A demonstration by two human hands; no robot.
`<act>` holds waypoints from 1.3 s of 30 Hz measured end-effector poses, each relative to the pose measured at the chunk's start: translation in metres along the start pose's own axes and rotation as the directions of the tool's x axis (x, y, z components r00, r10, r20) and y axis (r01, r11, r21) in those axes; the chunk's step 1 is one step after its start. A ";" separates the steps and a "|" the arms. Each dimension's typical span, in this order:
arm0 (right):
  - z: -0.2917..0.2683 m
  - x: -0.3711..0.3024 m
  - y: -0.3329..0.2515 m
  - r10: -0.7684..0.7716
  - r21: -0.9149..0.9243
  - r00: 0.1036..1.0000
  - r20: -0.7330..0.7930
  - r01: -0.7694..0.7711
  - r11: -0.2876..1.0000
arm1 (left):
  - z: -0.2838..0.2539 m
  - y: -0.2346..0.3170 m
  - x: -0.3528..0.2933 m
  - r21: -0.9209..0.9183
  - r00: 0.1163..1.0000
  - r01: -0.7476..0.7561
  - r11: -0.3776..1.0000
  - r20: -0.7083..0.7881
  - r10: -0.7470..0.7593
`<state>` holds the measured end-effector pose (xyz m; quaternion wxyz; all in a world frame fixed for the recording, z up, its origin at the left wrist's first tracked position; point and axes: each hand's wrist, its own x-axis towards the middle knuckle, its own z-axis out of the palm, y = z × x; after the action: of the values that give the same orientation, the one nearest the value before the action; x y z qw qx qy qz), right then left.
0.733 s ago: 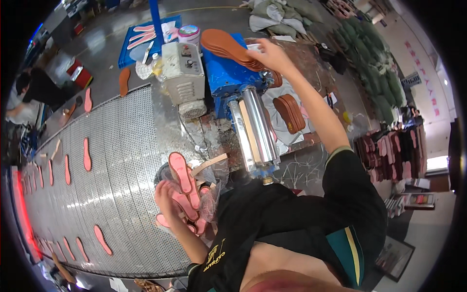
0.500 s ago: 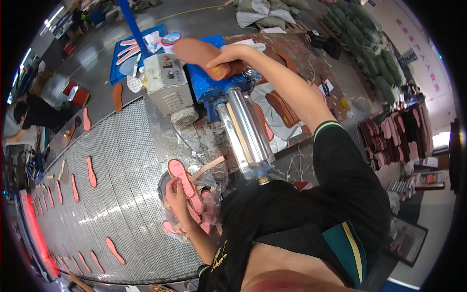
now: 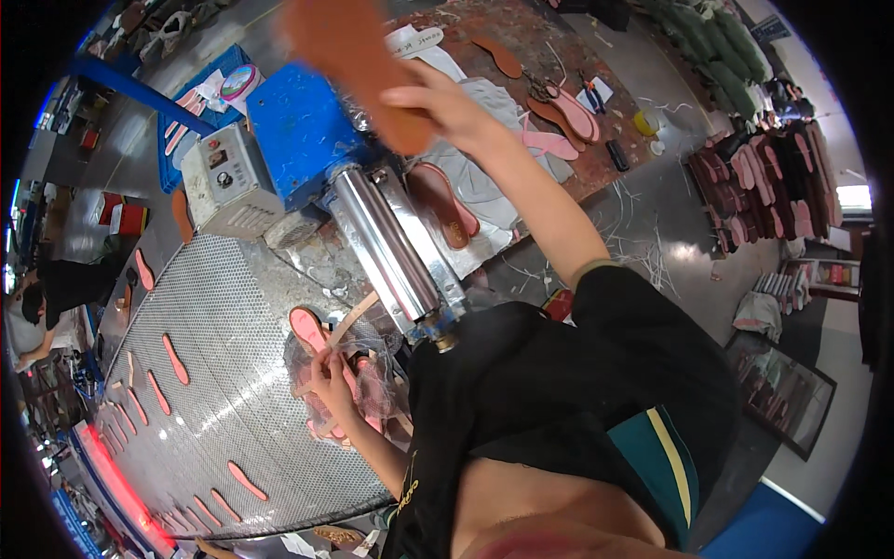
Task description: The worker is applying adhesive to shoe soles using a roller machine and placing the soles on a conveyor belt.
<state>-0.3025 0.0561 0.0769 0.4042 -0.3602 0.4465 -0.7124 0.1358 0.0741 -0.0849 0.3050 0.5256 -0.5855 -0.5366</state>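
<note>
My right hand (image 3: 442,107) is raised over the blue machine housing, its fingers closed around brown shoe soles (image 3: 345,65) that are blurred by motion; how many it holds I cannot tell. At the lower left, my left hand (image 3: 331,382) has its fingers curled against a pink-faced sole with a brown rim (image 3: 307,326). That sole lies on a heap of pink pieces in clear plastic (image 3: 377,373), with a tan strip (image 3: 354,319) beside it. Between my hands runs a shiny metal roller (image 3: 386,242). Right of the roller, brown and pink soles (image 3: 442,205) rest on grey cloth.
A grey control box (image 3: 228,182) adjoins the blue housing (image 3: 298,130). Pink soles (image 3: 175,359) lie spaced along the mesh conveyor (image 3: 223,326), near a red glowing edge. Pliers (image 3: 594,93) and loose sandals sit on the worn table. A person (image 3: 74,298) works at far left.
The view has swung, shifting the machine leftward. My right hand has lifted the brown soles up and away from the blue housing. My left hand sits slightly lower along the pink sole.
</note>
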 end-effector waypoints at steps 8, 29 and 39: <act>-0.217 -0.155 0.154 0.676 0.352 0.670 -0.307 -0.580 0.735 | 0.022 -0.015 -0.019 -0.141 0.979 0.193 0.971 -0.037 -0.200; -0.172 -0.159 0.094 -0.039 -0.849 0.999 -0.034 -0.008 0.529 | 0.058 0.042 0.016 0.144 0.986 0.055 0.988 0.146 -0.076; -0.078 -0.112 0.065 0.028 -0.536 0.968 0.250 0.114 0.837 | 0.099 0.109 0.091 0.306 0.714 -0.621 0.722 0.602 0.358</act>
<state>-0.3077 0.1656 -0.0274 0.3208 -0.5565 0.5686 -0.5139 -0.0104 0.0049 -0.0240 0.1342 0.2446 -0.8805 -0.3831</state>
